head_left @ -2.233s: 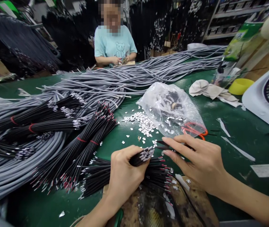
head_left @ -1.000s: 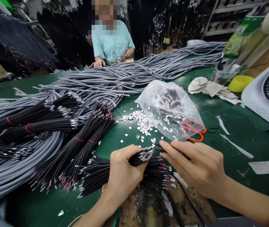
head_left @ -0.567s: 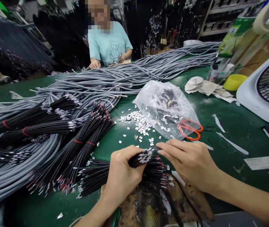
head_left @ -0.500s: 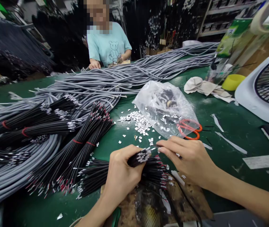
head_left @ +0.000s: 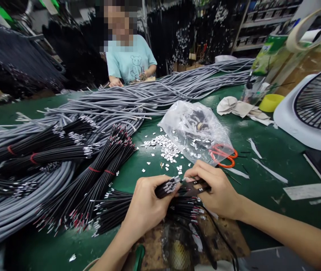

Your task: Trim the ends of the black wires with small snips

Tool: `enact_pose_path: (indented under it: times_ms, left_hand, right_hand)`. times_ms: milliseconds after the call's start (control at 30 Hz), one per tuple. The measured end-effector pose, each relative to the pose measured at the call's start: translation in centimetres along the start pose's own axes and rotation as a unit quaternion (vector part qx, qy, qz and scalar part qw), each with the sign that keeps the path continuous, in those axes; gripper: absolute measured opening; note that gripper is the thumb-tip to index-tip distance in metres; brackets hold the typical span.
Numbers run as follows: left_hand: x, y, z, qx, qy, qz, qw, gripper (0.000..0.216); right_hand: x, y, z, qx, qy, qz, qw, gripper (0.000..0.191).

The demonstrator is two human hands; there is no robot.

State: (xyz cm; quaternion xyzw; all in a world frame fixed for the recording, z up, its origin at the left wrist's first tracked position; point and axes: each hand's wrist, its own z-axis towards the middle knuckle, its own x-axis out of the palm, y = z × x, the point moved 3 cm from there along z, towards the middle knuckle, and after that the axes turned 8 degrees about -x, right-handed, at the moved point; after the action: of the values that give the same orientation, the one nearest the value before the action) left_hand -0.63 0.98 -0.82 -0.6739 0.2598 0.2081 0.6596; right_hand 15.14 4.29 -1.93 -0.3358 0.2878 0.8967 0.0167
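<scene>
My left hand point(head_left: 149, 201) is wrapped around a bundle of black wires point(head_left: 168, 186), whose silver tips point toward my right hand. My right hand point(head_left: 219, 190) grips a dark, narrow tool point(head_left: 195, 187) that looks like tweezers, its end close to the wire tips. Whether the tool touches a wire I cannot tell. Under both hands lies another bunch of black wires point(head_left: 115, 210) with red and white ends. Just beyond them, small silvery pieces point(head_left: 169, 148) are scattered over the green table point(head_left: 132, 165).
Tied black wire bundles point(head_left: 98, 173) and grey cables point(head_left: 137, 94) cover the left and back. A clear plastic bag point(head_left: 197, 128) rests by orange-handled scissors point(head_left: 229, 160). A fan point(head_left: 292, 128) stands at right. A person point(head_left: 130, 62) sits across the table. A wooden board point(head_left: 230, 241) is below my hands.
My right hand has turned and closed in on the wire tips; the dark tool in it now shows plainly. My left hand keeps its hold on the wires. The view has shifted slightly.
</scene>
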Motion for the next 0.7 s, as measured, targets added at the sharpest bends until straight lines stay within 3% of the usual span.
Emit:
enact_pose_path:
  times_ms: [167, 333, 433, 567, 700]
  left_hand:
    - [0.1, 0.5, 0.1, -0.030, -0.048, -0.042, 0.998, 0.016]
    - [0.0, 0.6, 0.1, -0.034, -0.076, -0.042, 0.996, 0.020]
    - [0.1, 0.5, 0.1, -0.015, -0.055, -0.047, 0.997, 0.024]
    - [0.2, 0.4, 0.1, -0.010, -0.025, -0.062, 0.998, 0.028]
    - [0.3, 0.3, 0.1, -0.027, -0.005, -0.081, 0.996, 0.028]
  right_hand:
    - [0.7, 0.2, 0.5, 0.111, -0.016, 0.086, 0.990, 0.015]
    - [0.6, 0.3, 0.6, 0.140, -0.041, 0.103, 0.984, 0.012]
    - [0.2, -0.1, 0.4, 0.145, -0.074, 0.120, 0.979, 0.018]
    - [0.2, -0.5, 0.0, 0.147, -0.083, 0.180, 0.969, 0.024]
    - [0.3, -0.7, -0.1, 0.147, -0.086, 0.176, 0.970, 0.022]
